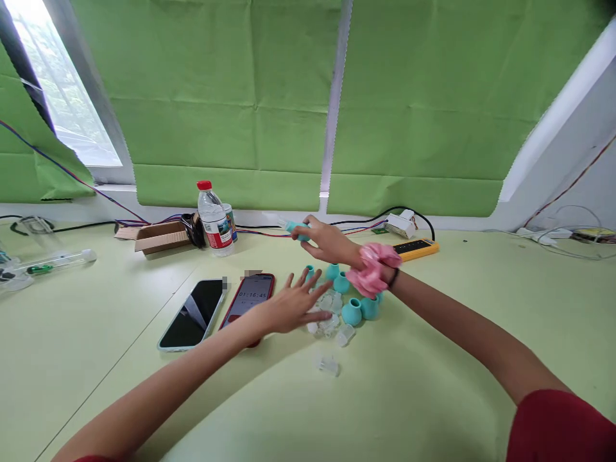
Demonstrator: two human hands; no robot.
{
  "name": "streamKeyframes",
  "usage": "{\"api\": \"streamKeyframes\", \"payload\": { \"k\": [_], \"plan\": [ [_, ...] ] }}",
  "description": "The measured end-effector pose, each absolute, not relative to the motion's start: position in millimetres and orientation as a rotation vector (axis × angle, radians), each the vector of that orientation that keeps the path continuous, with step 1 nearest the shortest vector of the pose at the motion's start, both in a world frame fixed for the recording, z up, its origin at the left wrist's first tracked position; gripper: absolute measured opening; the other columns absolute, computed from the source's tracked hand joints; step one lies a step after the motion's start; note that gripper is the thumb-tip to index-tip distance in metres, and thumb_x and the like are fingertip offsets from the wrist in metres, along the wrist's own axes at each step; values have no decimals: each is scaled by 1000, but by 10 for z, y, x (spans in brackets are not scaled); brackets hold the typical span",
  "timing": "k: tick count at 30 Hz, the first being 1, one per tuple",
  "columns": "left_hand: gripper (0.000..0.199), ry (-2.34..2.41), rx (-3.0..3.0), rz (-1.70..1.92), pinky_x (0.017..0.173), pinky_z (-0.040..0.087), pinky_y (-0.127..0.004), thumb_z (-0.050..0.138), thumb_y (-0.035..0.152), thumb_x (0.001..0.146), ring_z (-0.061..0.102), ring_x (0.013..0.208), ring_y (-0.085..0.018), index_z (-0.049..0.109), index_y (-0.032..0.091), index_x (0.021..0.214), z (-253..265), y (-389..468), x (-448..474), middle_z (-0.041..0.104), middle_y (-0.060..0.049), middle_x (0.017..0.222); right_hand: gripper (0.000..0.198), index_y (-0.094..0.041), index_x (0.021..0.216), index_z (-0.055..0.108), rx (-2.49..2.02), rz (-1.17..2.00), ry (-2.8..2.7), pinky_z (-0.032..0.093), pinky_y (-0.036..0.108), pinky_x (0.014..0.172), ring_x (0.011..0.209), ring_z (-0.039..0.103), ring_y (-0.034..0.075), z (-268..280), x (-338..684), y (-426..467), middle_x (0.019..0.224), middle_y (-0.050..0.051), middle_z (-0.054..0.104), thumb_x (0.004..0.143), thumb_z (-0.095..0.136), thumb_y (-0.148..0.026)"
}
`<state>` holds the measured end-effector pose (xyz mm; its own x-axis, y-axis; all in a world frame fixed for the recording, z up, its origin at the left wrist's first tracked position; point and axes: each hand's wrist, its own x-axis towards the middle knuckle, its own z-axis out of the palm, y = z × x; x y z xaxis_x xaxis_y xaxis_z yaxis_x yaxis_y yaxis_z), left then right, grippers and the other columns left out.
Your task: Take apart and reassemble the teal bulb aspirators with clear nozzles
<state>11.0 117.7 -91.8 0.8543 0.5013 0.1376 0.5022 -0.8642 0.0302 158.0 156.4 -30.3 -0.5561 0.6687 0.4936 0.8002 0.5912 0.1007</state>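
Observation:
My right hand (332, 242) is closed round a teal squeeze bulb with a clear tip (297, 230), held above the far side of the table. The tip points left. A pink scrunchie (373, 268) sits on that wrist. Fingers spread, my left hand (289, 309) is over the left side of a small pile; whether it touches any piece I cannot tell. In the pile are several teal bulbs (352, 312) with open necks and several clear plastic pieces (345, 335). One clear plastic cap (329, 367) lies apart, nearer to me. My hands and wrist partly hide the pile.
Left of the pile lie a red-edged phone (250, 296) showing a timer and a dark-screened phone (192, 314). Farther back stand a water bottle (215, 221) and an open cardboard box (163, 237). A yellow-and-black device (416, 249) and cables lie along the back edge.

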Motion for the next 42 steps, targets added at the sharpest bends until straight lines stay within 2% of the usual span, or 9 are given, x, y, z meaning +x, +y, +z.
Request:
{"api": "streamKeyframes", "payload": {
  "k": [3, 9, 12, 15, 18, 26, 30, 37, 42],
  "plan": [
    [36, -815, -3081, -373, 84, 35, -34, 24, 33, 85, 48, 97, -20, 52, 18, 101, -585, 1277, -63, 53, -9, 105, 16, -21, 94, 48, -1042, -514, -2365, 37, 23, 55, 65, 48, 10, -305, 1727, 1118, 100, 6, 43, 80, 43, -27],
    [42, -1179, -3094, -1090, 66, 40, -25, 15, 31, 86, 53, 72, -14, 53, 13, 86, -282, 1256, -178, 59, -5, 80, 8, -20, 82, 36, -907, -394, -2280, 33, 23, 51, 66, 46, 13, -819, 1918, 420, 80, 4, 47, 79, 43, -25],
    [49, -1191, -3230, -793, 55, 35, -22, 18, 40, 85, 50, 57, -12, 57, 14, 74, -372, 1074, -14, 57, -2, 62, 14, -21, 78, 33, -901, -280, -2212, 33, 23, 49, 57, 44, 12, -1160, 1921, 359, 71, 1, 46, 75, 47, -24],
    [56, -1119, -3096, -568, 46, 25, -23, 19, 41, 85, 39, 42, -9, 50, 13, 48, -513, 905, 154, 42, -1, 43, 17, -21, 79, 33, -917, -177, -2159, 34, 24, 49, 53, 44, 12, -1358, 1900, 352, 63, -2, 46, 72, 48, -24],
    [56, -1093, -3088, -542, 45, 20, -24, 19, 38, 85, 31, 38, -8, 43, 14, 41, -594, 847, 219, 30, 2, 38, 25, -20, 91, 34, -982, -71, -2077, 38, 26, 52, 57, 49, 13, -1378, 1877, 312, 71, 2, 52, 70, 47, -25],
    [57, -1399, -3931, -936, 39, 22, -21, 22, 49, 81, 24, 33, -5, 33, 15, 37, -652, 1071, 185, 24, 5, 32, 37, -20, 108, 32, -798, -86, -2134, 42, 24, 53, 61, 55, 14, -1275, 1852, 209, 78, 3, 59, 74, 43, -28],
    [53, -1609, -3598, -1153, 39, 20, -21, 25, 51, 80, 25, 35, -5, 41, 14, 45, -753, 1167, 222, 28, 5, 36, 36, -20, 104, 37, -831, -84, -2146, 42, 25, 56, 69, 58, 15, -1368, 1853, 247, 82, 3, 60, 70, 46, -25],
    [27, -1436, -3247, -882, 43, 24, -19, 47, 42, 73, 35, 43, -8, 49, 15, 74, -1090, 1244, 275, 39, 7, 46, 34, -21, 95, 41, -910, 41, -2083, 42, 26, 58, 71, 55, 15, -1462, 1839, 292, 78, 2, 57, 62, 50, -18],
    [26, -1435, -3233, -971, 49, 34, -20, 43, 33, 77, 47, 51, -8, 46, 16, 96, -1051, 1255, 270, 52, 1, 67, 31, -20, 91, 41, -985, 93, -2006, 43, 27, 59, 71, 53, 16, -1535, 1855, 353, 78, 3, 54, 62, 51, -14]
  ]
}}
